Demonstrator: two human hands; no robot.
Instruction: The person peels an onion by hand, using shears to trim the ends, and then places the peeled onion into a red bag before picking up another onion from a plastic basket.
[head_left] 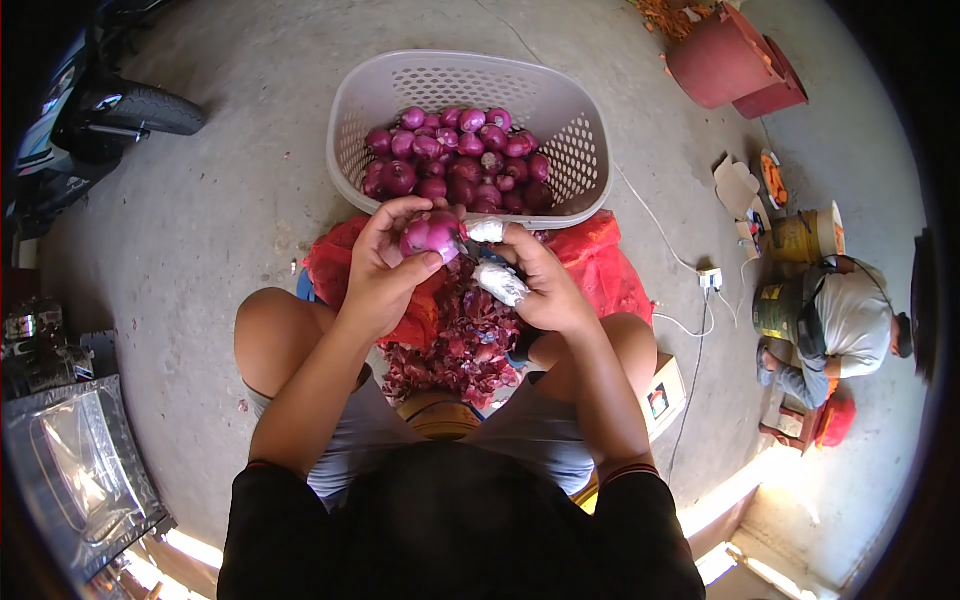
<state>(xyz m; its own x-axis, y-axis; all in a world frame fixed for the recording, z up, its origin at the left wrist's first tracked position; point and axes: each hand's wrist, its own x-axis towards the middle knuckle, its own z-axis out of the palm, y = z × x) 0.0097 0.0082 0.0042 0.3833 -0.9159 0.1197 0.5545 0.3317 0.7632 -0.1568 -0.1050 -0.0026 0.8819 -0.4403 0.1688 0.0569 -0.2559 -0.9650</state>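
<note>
My left hand point(385, 265) is closed around a red onion point(432, 236), with fingers over the top and the thumb along its near side. Close to the onion's right end is my right hand point(545, 285), its thumb and forefinger wrapped in silvery foil or tape. Its fingers are curled, and something dark shows between them that I cannot make out. Beneath both hands lies a heap of dark red onion skins point(460, 345) on red mesh sacking point(600, 265). Just beyond stands a grey plastic basket point(350, 130) holding many peeled red onions point(465, 165).
At right, another person point(850, 315) sits bent over near yellow buckets point(795, 238). Red tubs point(725, 60) stand at the far right. A power strip point(710, 278) and cables lie on the concrete floor. A motorcycle wheel point(150, 107) is at upper left, a box point(668, 398) by my right knee.
</note>
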